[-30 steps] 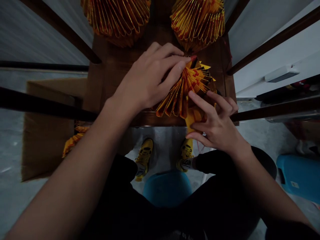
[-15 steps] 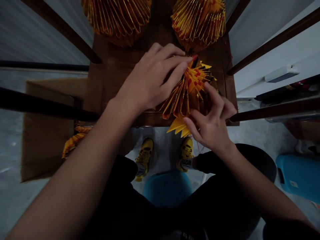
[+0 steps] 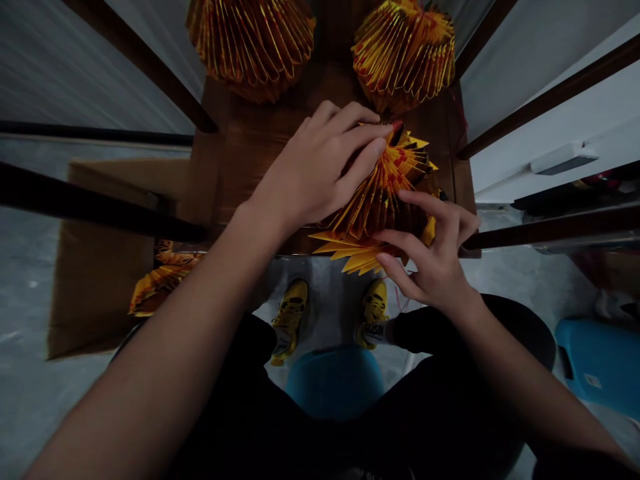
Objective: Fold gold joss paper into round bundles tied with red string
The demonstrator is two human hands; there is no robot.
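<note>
A pleated yellow-and-red paper fan (image 3: 380, 200) with gold-edged folds lies on a dark wooden seat (image 3: 240, 147). My left hand (image 3: 320, 167) presses on its upper part, with the fingertips reaching the gathered top. My right hand (image 3: 430, 253) grips the lower right side of the folds, with its fingers spread across them. Pointed yellow tips (image 3: 350, 252) fan out beneath that hand, over the seat's front edge. Two round pleated paper rosettes (image 3: 250, 47) (image 3: 403, 57) stand just beyond my hands.
Dark wooden rails (image 3: 100, 207) cross the view at both sides. A cardboard box (image 3: 100, 280) holding folded paper stands on the grey floor at left. My yellow shoes (image 3: 290, 320) and a blue stool (image 3: 335, 383) lie below, with a blue case (image 3: 600, 360) at right.
The yellow tips have spread wider and swung left under my right hand. That hand's fingers have shifted onto the lower folds. The view has moved slightly.
</note>
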